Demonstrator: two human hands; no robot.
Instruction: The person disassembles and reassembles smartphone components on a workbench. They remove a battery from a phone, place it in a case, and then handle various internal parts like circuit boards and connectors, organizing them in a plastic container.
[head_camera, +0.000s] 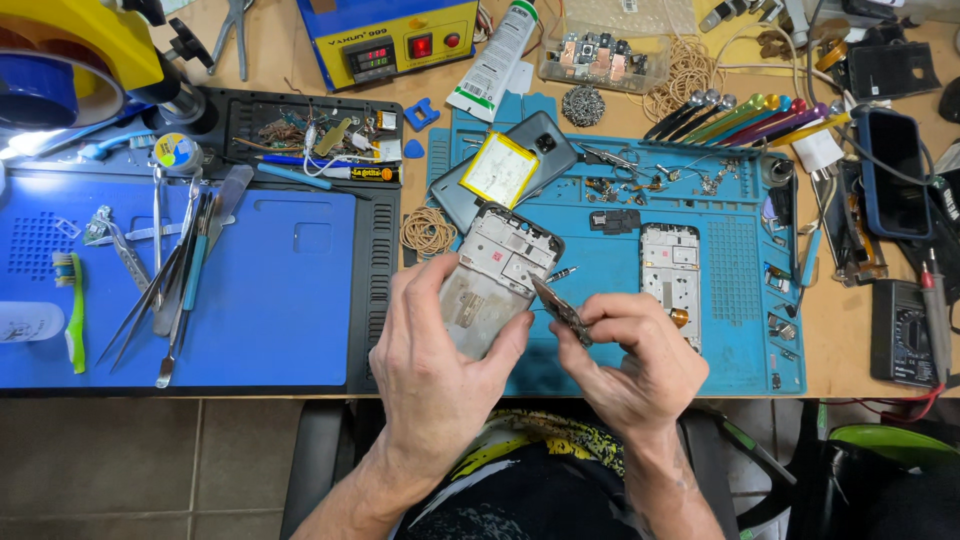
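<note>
Two hands work above the near edge of a teal repair mat (560, 375) on the wooden surface (850, 350). The left hand (430, 350) is wrapped around an opened phone frame (497, 275), thumb on its right edge and fingers behind it, holding it tilted with its bare inner side facing up. The right hand (630, 355) is curled, its thumb and forefinger pinching a small dark circuit board (560, 308) just beside the frame's lower right edge. A second phone frame (670, 268) lies flat on the mat to the right. Behind the held frame, a grey phone back (520, 165) carries a yellow-edged battery (498, 170). A coil of rubber bands (428, 232) sits left of the mat, and tweezers (150, 290) lie on the blue mat (280, 300) further left.
</note>
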